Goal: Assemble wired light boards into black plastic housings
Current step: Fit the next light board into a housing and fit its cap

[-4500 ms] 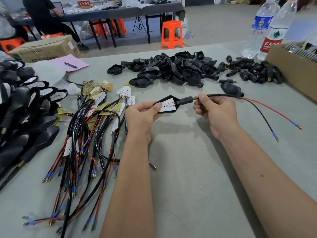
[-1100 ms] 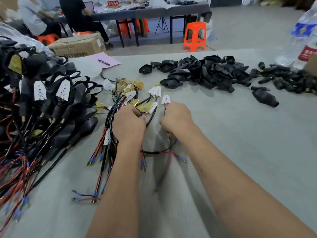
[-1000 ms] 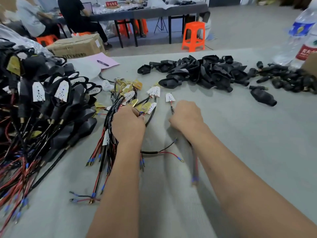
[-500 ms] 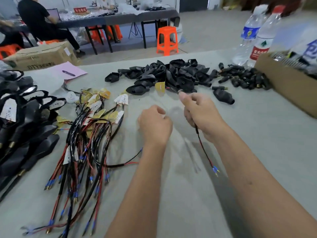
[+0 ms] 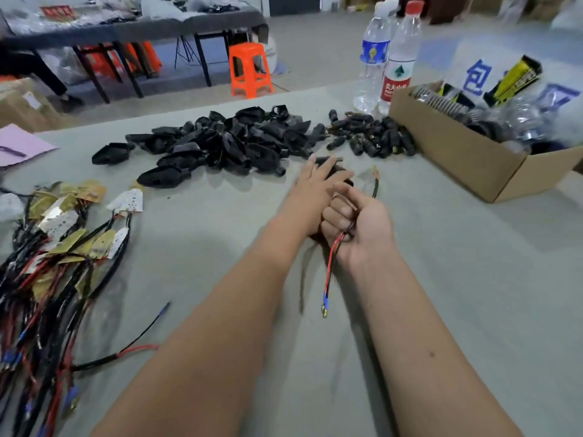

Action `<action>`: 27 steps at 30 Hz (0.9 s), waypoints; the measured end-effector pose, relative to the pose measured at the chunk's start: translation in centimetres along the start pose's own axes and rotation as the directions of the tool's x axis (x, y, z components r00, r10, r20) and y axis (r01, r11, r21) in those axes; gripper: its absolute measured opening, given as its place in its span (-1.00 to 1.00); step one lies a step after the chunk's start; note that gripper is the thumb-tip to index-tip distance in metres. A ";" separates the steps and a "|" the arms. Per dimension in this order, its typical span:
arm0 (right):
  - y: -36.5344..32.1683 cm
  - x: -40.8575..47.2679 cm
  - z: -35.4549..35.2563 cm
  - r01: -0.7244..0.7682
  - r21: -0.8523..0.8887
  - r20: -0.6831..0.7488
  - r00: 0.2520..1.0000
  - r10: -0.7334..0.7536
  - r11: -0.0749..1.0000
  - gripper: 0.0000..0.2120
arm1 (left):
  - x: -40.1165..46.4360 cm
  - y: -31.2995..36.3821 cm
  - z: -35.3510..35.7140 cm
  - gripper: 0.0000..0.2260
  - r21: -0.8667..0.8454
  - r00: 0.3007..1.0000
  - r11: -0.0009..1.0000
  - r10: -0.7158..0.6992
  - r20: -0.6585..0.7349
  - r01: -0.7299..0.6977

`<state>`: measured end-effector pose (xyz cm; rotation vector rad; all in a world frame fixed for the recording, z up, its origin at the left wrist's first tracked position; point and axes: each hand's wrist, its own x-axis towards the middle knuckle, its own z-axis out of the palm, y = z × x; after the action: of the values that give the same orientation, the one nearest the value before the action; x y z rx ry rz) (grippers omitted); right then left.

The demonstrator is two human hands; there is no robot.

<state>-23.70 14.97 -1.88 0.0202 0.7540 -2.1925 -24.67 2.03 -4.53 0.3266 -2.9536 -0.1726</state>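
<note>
— What is held by the right hand (image 5: 359, 228)?

— A wired lead (image 5: 331, 263) is gripped in its curled fingers. A red strand with a blue-sleeved terminal hangs below the fist, and a black end with a brass tip is seen above it. The light board itself cannot be made out.

— And the left hand (image 5: 315, 190)?

— It is stretched forward with fingers nearly straight, laid over a black housing (image 5: 334, 164) at the near edge of the pile of black housings (image 5: 227, 146). Whether that housing is actually gripped cannot be told.

— Where are the remaining wired boards (image 5: 63, 234) found?

— They are heaped at the left of the grey table (image 5: 473, 279), well apart from both hands.

— What else is seen?

— A heap of small black connectors (image 5: 372, 137) is spread beside a cardboard box (image 5: 467, 152), and two water bottles (image 5: 388, 58) are stood behind it.
</note>
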 end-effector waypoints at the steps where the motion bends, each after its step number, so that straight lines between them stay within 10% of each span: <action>1: -0.1 0.0 0.0 -0.001 0.008 -0.002 1.000 0.001 1.000 -0.72 | 0.0 0.0 0.1 -0.60 -0.047 0.997 0.998 0.036 -0.062 -0.039; 6: -0.4 -0.3 -0.3 -0.015 0.022 0.060 0.998 0.013 1.000 -0.54 | -2.2 -0.1 -0.8 -0.86 -0.141 0.938 0.988 -0.105 -0.331 0.061; 16: 1.5 -0.5 0.8 0.044 -0.347 0.034 0.999 -0.034 0.937 -0.33 | -11.3 -2.6 -4.1 -0.77 -0.261 0.844 0.858 -0.497 -0.203 0.443; 22: 2.9 -1.7 1.2 0.078 -0.482 0.175 0.984 0.009 0.872 -0.88 | -17.8 -3.7 -5.2 -0.70 -0.314 0.676 0.728 -0.684 -0.276 0.609; 27: 3.8 -2.1 1.7 0.084 -0.527 0.193 0.981 0.023 0.846 -0.86 | -21.3 -4.2 -6.7 -0.74 -0.607 0.463 0.569 -0.817 -0.343 0.555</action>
<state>-19.27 13.65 -1.91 -0.4843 1.2323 -1.9052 -2.14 2.07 -1.71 1.2804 -1.8854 -0.6553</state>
